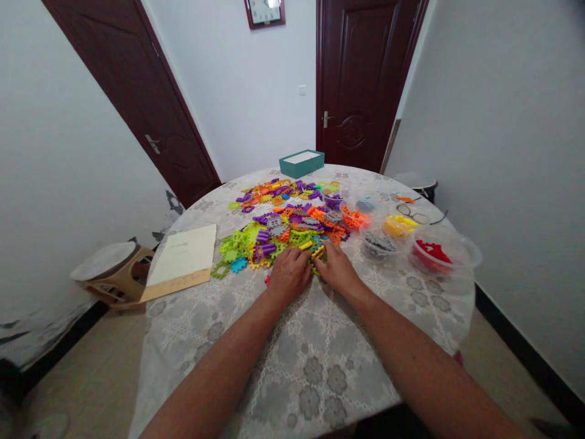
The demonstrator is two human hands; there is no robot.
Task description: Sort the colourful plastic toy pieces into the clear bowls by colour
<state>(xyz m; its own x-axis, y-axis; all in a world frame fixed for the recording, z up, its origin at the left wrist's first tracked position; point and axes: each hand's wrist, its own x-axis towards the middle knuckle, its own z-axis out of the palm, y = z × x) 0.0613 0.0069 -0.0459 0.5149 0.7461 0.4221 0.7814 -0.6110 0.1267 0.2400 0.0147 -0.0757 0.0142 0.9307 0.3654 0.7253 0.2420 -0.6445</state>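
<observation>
Pieces (278, 228) of coloured plastic lie heaped on the bench (320, 353), in front of both hands. I see my right hand (336, 268) with its grip nearly closed, the thumb and finger around a yellow piece (319, 252). My left hand (290, 271) is bent at the near edge of the heap, and I cannot tell whether its grip holds something.

a left forearm (228, 366) and a right forearm (415, 350) that were bare, both broader toward the elbow, a left hand (289, 272) and a right hand (337, 268), both ungloved (finer detail was blurred)
</observation>
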